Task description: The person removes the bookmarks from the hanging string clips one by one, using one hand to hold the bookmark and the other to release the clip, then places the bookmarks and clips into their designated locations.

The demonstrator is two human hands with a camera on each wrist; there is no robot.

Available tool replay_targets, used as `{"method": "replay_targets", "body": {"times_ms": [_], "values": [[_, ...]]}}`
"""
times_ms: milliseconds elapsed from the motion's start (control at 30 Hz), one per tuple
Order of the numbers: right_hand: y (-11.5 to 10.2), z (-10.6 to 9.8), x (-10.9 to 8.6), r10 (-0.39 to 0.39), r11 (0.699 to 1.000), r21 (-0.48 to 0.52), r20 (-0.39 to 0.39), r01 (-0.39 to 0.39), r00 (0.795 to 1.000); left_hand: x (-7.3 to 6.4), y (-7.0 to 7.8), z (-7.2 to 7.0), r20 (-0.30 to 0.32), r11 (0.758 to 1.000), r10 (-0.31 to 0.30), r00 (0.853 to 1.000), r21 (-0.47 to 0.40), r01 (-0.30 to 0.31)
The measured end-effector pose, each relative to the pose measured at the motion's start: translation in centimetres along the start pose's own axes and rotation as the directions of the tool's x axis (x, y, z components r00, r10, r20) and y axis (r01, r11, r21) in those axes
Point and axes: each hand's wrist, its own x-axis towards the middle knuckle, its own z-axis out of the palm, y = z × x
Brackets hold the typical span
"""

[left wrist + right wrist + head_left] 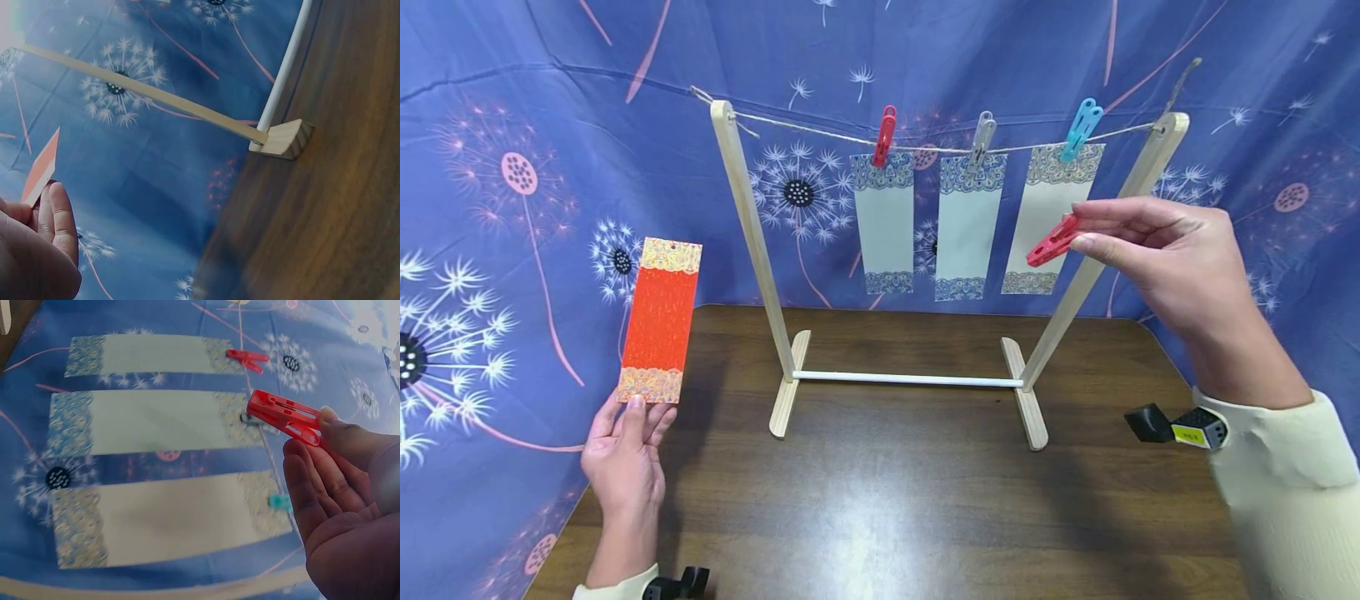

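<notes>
At the left of the head view, my left hand [628, 458] pinches the lower edge of a red bookmark card [661, 321] with patterned ends, held upright. My right hand [1180, 258] pinches a red clothespin [1052, 241] between thumb and fingers, in front of the right card. Three pale cards with patterned ends hang from a string [812, 129]: the left card [885, 233] under a red clothespin [885, 136], the middle card [967, 237] under a grey clothespin [981, 140], the right card [1037, 212] under a blue clothespin [1081, 130].
The string is tied between two wooden posts, left [752, 242] and right [1063, 292]. A white rod [906, 379] joins their feet on the brown wooden table [880, 500]. Behind and to the left hangs a blue dandelion-print cloth [617, 100].
</notes>
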Motion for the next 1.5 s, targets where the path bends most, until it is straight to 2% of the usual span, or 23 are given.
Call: {"method": "replay_targets", "body": {"times_ms": [33, 100, 200, 333, 500, 533, 633, 733, 767, 800, 867, 933, 1033, 1100, 1167, 1267, 1367, 1500], "values": [[0.4, -0.2, -0.3, -0.001, 1.0, -0.015, -0.005, 0.001, 1.0, 0.0, 0.0, -0.2, -0.007, 1.0, -0.005, 1.0, 0.019, 0.005], [1.1, -0.5, -0.8, 0.002, 1.0, 0.03, -0.012, -0.001, 1.0, 0.0, 0.0, -0.5, -0.019, 0.999, -0.02, 1.0, 0.041, 0.021], [2.0, -0.9, -1.6, 0.034, 0.999, 0.017, -0.028, -0.034, 0.999, -0.1, 0.0, -0.8, -0.046, 0.995, -0.032, 0.998, 0.094, 0.037], [3.0, -1.5, -2.5, 0.087, 0.995, -0.038, -0.047, -0.089, 0.995, -0.3, 0.0, -1.4, -0.093, 0.99, -0.047, 0.995, 0.13, 0.059], [4.5, -2.4, -3.7, 0.143, 0.989, -0.033, -0.047, -0.144, 0.989, -0.6, -0.2, -2.1, -0.114, 0.986, -0.065, 0.991, 0.145, 0.082], [4.9, -2.6, -4.0, 0.149, 0.989, 0.008, -0.044, -0.149, 0.988, -0.6, -0.2, -2.3, -0.115, 0.985, -0.07, 0.991, 0.148, 0.086], [6.1, -3.1, -5.0, 0.165, 0.984, -0.054, -0.055, -0.168, 0.985, -0.8, -0.2, -2.8, -0.118, 0.983, -0.084, 0.989, 0.155, 0.102], [7.5, -3.5, -5.9, 0.183, 0.98, -0.066, -0.054, -0.187, 0.982, -0.9, -0.2, -3.3, -0.129, 0.977, -0.101, 0.987, 0.173, 0.122], [8.0, -3.6, -6.2, 0.189, 0.974, -0.117, -0.059, -0.194, 0.98, -0.9, -0.2, -3.5, -0.133, 0.975, -0.103, 0.986, 0.184, 0.126], [8.5, -3.7, -6.5, 0.189, 0.975, -0.11, -0.055, -0.194, 0.98, -1.0, -0.3, -3.7, -0.142, 0.972, -0.106, 0.984, 0.196, 0.133], [9.5, -3.9, -7.1, 0.199, 0.978, -0.059, -0.046, -0.201, 0.979, -1.0, -0.3, -4.0, -0.155, 0.964, -0.109, 0.982, 0.224, 0.142], [10.5, -4.1, -7.7, 0.2, 0.978, 0.059, -0.033, -0.198, 0.979, -1.0, -0.4, -4.3, -0.161, 0.956, -0.11, 0.981, 0.254, 0.149], [12.0, -4.2, -8.6, 0.198, 0.96, 0.206, -0.018, -0.19, 0.98, -1.1, -0.4, -4.7, -0.17, 0.947, -0.118, 0.978, 0.278, 0.162], [13.0, -4.3, -9.2, 0.202, 0.95, 0.245, -0.014, -0.192, 0.979, -1.1, -0.4, -5.0, -0.18, 0.94, -0.124, 0.976, 0.294, 0.174], [13.8, -4.4, -9.7, 0.218, 0.958, 0.193, -0.01, -0.212, 0.976, -1.1, -0.4, -5.3, -0.195, 0.934, -0.136, 0.971, 0.301, 0.191], [15.2, -4.5, -10.6, 0.238, 0.948, 0.217, 0.002, -0.233, 0.971, -1.1, -0.3, -5.8, -0.209, 0.92, -0.152, 0.966, 0.327, 0.215], [16.6, -4.6, -11.3, 0.249, 0.92, 0.307, 0.022, -0.243, 0.968, -1.1, -0.2, -6.2, -0.21, 0.909, -0.165, 0.964, 0.346, 0.231], [18.4, -4.7, -12.3, 0.271, 0.901, 0.342, 0.04, -0.268, 0.962, -1.2, -0.3, -6.8, -0.206, 0.902, -0.172, 0.963, 0.359, 0.238]]}}
